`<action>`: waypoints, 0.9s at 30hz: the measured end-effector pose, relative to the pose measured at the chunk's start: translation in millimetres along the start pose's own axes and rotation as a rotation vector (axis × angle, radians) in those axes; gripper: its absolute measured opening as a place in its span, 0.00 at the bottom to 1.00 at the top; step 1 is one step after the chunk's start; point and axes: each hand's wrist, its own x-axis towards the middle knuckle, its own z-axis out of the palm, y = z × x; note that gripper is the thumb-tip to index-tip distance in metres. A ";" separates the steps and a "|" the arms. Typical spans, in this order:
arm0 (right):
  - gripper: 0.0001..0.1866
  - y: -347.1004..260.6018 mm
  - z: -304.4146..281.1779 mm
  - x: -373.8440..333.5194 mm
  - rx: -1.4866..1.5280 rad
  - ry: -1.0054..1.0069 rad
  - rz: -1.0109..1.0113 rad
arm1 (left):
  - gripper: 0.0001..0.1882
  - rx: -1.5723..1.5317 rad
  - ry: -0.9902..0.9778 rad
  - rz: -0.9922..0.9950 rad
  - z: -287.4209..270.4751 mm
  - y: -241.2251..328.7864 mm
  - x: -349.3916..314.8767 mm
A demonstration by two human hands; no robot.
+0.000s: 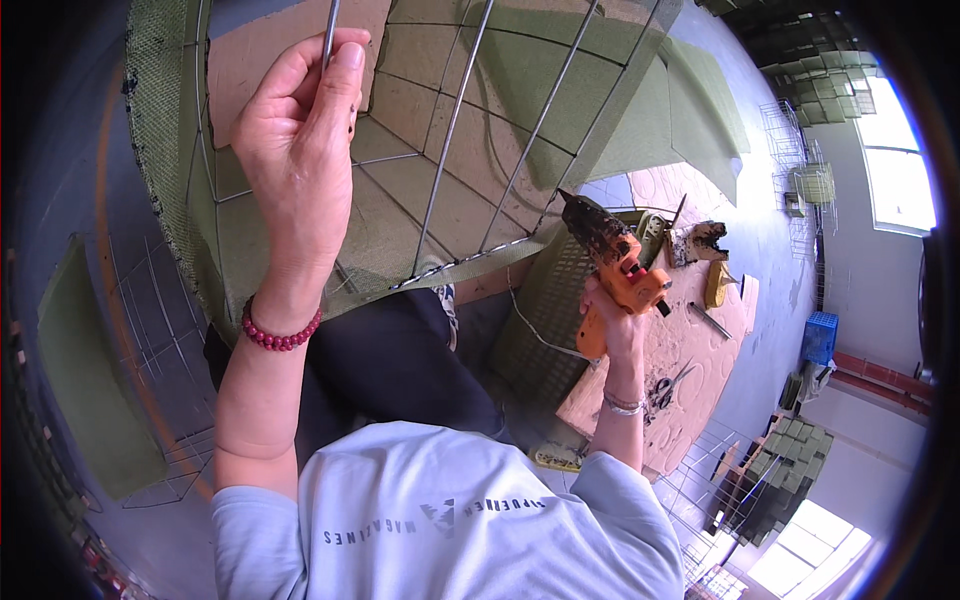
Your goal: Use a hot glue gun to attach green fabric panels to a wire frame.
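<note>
My left hand (300,130) pinches a metal wire bar of a large wire frame (452,135), thumb and fingers closed round it. Green woven mesh fabric (165,110) covers the frame's sides, and its lower edge shows dark spots along the wire. In my right hand (618,325) is an orange glue gun (622,262), its front smeared with dark residue. The gun's nozzle points up and left, close to the frame's lower right corner; whether it touches is hard to tell. A pale cord runs from the gun's handle toward the frame.
To the right, a cardboard-topped surface (690,365) bears scissors (668,388), a yellow piece (717,285) and a dark-stained block (697,243). A green plastic crate (545,335) stands beneath it. On the left floor lies a green mesh panel (95,380) with wire frames. A blue crate (820,338) stands farther right.
</note>
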 end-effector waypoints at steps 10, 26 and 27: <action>0.09 -10.7 3.2 4.3 -0.021 0.008 -0.029 | 0.09 0.005 0.007 0.001 1.2 0.8 -0.1; 0.10 -13.0 3.9 14.2 -0.057 0.017 -0.094 | 0.09 0.004 0.015 -0.013 -0.6 0.7 -0.3; 0.10 -11.7 3.0 15.1 -0.057 0.017 -0.095 | 0.09 0.003 0.016 -0.012 -0.8 1.0 0.1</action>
